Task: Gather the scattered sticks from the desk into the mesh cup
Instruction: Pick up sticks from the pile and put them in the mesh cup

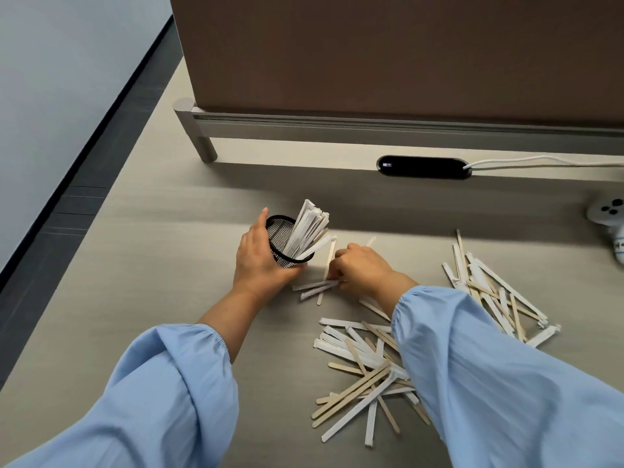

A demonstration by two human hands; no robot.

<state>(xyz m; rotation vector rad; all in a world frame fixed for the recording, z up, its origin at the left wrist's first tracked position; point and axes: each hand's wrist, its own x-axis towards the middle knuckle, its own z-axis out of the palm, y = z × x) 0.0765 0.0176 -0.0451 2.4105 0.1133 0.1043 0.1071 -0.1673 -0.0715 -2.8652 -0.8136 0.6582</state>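
My left hand point(258, 261) grips a black mesh cup point(282, 239), tilted toward the right, with a bundle of white-wrapped sticks point(309, 228) poking out of it. Just right of the cup, my right hand point(363, 268) is closed on a few sticks point(319, 287) that lie on the desk, some wrapped and some bare wood. A heap of several more sticks point(358, 366) lies nearer to me, partly under my right sleeve. Another heap of sticks point(489, 292) lies to the right.
A brown partition on a metal rail point(337, 125) runs along the back of the desk. A black cable port point(423, 167) with a white cable sits behind the sticks. A white controller-like object point(607, 214) lies at the right edge. The desk's left edge drops to the floor.
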